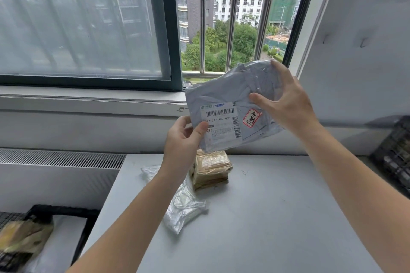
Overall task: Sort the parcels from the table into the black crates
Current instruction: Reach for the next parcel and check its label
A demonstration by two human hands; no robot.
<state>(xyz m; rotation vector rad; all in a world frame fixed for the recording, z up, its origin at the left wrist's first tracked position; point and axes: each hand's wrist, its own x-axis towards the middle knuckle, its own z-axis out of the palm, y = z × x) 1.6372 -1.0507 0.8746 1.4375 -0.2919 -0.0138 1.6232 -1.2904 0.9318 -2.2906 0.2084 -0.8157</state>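
- Crinkled grey plastic mailer (224, 93), with a white barcode label (221, 125) and a red-edged sticker (251, 117), is up above the grey table (277, 217).
- Left hand (182, 139) pinches its 7 o'clock corner; right hand (286, 104) grips the 2 o'clock edge.
- Tape-wrapped brown parcel (210, 170) lies at 6 o'clock, on the table.

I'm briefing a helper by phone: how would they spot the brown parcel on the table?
Find the grey table below the window. Near its far edge sits the brown parcel. Unlike the flat clear plastic bag beside it, it is blocky and wrapped in shiny tan tape.
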